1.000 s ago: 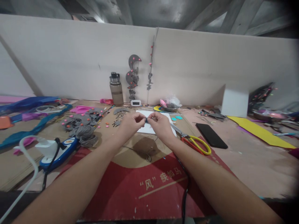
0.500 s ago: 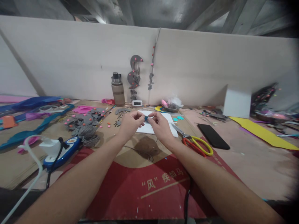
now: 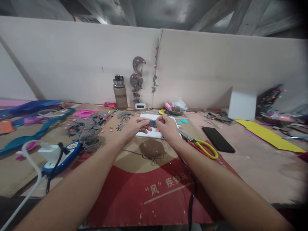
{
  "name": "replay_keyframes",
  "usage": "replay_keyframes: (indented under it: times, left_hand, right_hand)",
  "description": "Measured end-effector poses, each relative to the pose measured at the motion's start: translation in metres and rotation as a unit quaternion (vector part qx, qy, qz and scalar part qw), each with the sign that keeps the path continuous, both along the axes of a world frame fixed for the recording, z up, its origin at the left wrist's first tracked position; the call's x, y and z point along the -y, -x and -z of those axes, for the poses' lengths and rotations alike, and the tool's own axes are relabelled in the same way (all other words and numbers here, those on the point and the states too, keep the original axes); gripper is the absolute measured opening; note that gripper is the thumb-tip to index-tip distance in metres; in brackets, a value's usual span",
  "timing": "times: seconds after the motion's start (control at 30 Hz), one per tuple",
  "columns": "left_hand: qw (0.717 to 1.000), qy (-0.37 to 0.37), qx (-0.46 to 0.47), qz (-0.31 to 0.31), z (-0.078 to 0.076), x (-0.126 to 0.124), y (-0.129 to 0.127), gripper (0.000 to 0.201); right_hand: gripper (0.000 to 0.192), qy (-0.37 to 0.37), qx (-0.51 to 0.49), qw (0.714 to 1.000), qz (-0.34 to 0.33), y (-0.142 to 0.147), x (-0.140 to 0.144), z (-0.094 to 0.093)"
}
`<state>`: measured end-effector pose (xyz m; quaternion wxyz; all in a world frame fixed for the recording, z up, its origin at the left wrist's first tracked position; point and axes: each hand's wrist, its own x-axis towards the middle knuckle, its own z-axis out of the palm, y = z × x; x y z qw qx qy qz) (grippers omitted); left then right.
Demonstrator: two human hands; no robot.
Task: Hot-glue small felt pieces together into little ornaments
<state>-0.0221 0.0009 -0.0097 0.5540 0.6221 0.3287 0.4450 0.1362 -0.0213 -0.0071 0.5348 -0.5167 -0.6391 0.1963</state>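
Head view, both forearms extended over the table [image 3: 252, 166]. The left hand [image 3: 133, 127] and right hand [image 3: 167, 126] meet above a white sheet [image 3: 154, 134], fingertips pinched together on a small teal piece [image 3: 153, 123] held between them. The piece sits just above the sheet, at the centre of the work area; its exact shape is too small to make out. Both hands are closed narrowly on it, thumb against forefinger.

Just right of the right hand: scissors [image 3: 201, 146] with yellow and red handles, lying flat, blades pointing toward the sheet. Further right, a black phone [image 3: 218, 139], face down or dark. Two small teal cutouts [image 3: 182, 121] lie beside the sheet's far right corner.

Left of the left hand: a heap of grey felt pieces [image 3: 86, 130] with pink and orange dots scattered among them. Near the left edge, a blue and white glue gun [image 3: 61, 154] with a black cord.

At the back wall: a water bottle [image 3: 120, 92], upright, and a grey hanging ornament [image 3: 136, 78] just beside it. A red printed cardboard [image 3: 154, 195] lies under the forearms.
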Motion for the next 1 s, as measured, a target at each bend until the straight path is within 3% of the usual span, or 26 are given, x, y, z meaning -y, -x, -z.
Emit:
replay_keyframes:
  times: [0.17, 0.33, 0.47, 0.63, 0.8, 1.0]
  left_hand:
    - [0.989, -0.102, -0.089, -0.066, -0.001, 0.003, -0.001, 0.030]
    - [0.957, -0.182, -0.203, -0.098, -0.010, 0.014, -0.004, 0.017]
    - [0.930, -0.231, -0.246, -0.144, -0.009, 0.015, -0.002, 0.013]
    - [0.933, -0.194, -0.233, -0.196, -0.005, 0.008, 0.003, 0.015]
    - [0.939, -0.182, -0.211, -0.203, -0.006, 0.008, 0.001, 0.016]
    - [0.948, -0.169, -0.182, -0.198, -0.007, 0.011, -0.002, 0.014]
  right_hand:
    - [0.008, -0.034, 0.088, 0.995, 0.005, -0.001, 0.004, -0.001]
    - [0.006, -0.093, 0.180, 0.979, 0.002, 0.002, 0.008, -0.001]
    - [0.009, -0.113, 0.211, 0.971, -0.017, 0.004, 0.007, 0.003]
    - [0.026, -0.112, 0.197, 0.973, -0.034, 0.007, 0.007, 0.009]
    - [0.006, -0.126, 0.180, 0.975, -0.030, 0.007, 0.009, 0.007]
    - [0.012, -0.107, 0.164, 0.980, -0.018, 0.006, 0.009, 0.005]
